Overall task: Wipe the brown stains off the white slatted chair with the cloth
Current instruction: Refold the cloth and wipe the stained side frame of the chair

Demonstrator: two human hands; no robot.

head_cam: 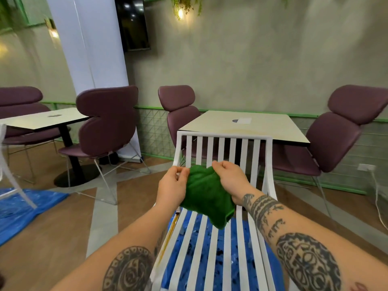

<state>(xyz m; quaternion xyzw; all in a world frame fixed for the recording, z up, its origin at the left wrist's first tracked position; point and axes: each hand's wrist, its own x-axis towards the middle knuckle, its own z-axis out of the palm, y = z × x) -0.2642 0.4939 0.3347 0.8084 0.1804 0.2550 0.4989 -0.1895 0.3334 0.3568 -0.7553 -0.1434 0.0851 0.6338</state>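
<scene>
Purple chairs [109,122] and a tabletop [241,124] stand behind the white chair [223,148]; left hand [172,185] and right hand [230,177] each pinch the green cloth [206,198] above its seat.

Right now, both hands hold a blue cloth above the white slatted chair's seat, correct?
Not quite. The head view shows the cloth is green, not blue. The rest stands: the left hand and right hand both hold it above the seat of the white slatted chair.
</scene>
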